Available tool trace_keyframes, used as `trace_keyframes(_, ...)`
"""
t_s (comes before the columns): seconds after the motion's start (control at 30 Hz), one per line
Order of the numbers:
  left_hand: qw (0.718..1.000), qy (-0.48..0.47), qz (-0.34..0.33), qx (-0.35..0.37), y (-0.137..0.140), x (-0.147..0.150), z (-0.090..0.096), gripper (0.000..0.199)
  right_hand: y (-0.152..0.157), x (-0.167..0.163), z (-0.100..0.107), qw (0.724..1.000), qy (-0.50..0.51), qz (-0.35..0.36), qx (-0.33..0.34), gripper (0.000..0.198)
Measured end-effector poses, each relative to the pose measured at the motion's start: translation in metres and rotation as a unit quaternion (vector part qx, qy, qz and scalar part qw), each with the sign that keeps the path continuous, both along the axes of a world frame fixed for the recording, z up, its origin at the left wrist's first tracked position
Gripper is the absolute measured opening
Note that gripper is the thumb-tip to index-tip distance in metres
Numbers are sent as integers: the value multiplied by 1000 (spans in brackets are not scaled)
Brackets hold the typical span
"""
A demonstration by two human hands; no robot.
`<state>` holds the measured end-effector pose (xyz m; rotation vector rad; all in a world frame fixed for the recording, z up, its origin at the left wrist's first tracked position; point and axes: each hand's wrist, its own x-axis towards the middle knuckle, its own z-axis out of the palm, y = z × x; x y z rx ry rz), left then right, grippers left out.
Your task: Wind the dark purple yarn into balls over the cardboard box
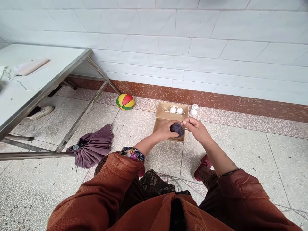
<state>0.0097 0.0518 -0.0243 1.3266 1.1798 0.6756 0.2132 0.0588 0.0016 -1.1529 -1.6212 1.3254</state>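
Note:
A dark purple ball of yarn is gripped in my left hand, fingers and thumb around its left side. My right hand is at the ball's upper right, thumb and forefinger pinched together on what looks like the yarn's strand. Both hands are above an open cardboard box on the floor. In its raised lid lie two white balls of yarn with loose white strands. Two more white balls sit on the floor just right of the lid.
A striped toy ball rests near the wall. Left of me, a folded purple umbrella lies by a metal-framed table. Another person's shoe shows under that table. The tiled wall bounds the floor ahead.

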Motion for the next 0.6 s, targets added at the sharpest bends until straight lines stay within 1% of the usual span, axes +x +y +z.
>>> trace_keyframes(0.07, 994, -59, -85, -32, -2, 1, 3, 87, 4, 3, -6, 1000, -5, -31, 6, 32)
trace_keyframes(0.1, 987, -100, -108, -55, -3, 1, 4, 94, 6, 4, -10, 999, -8, -38, 7, 32)
trace_keyframes(0.17, 970, -184, -123, -101, -3, 3, 9, 99, 8, 6, -19, 999, -11, -40, -5, 31)
trace_keyframes(0.27, 945, -276, -105, -143, 0, 6, 16, 88, 8, 7, -34, 998, -3, -43, -38, 30)
trace_keyframes(0.37, 925, -330, -91, -168, 8, 9, 20, 73, 7, 5, -48, 997, -19, -58, -50, 22)
trace_keyframes(0.43, 913, -357, -84, -178, 18, 12, 21, 66, 6, 4, -55, 996, -55, -63, -39, 16)
trace_keyframes(0.5, 908, -368, -70, -187, 28, 14, 21, 61, 5, 4, -59, 994, -91, -61, -14, 14)
trace_keyframes(0.6, 919, -331, -41, -210, 39, 16, 20, 50, 2, 9, -57, 990, -128, -33, 41, 15)
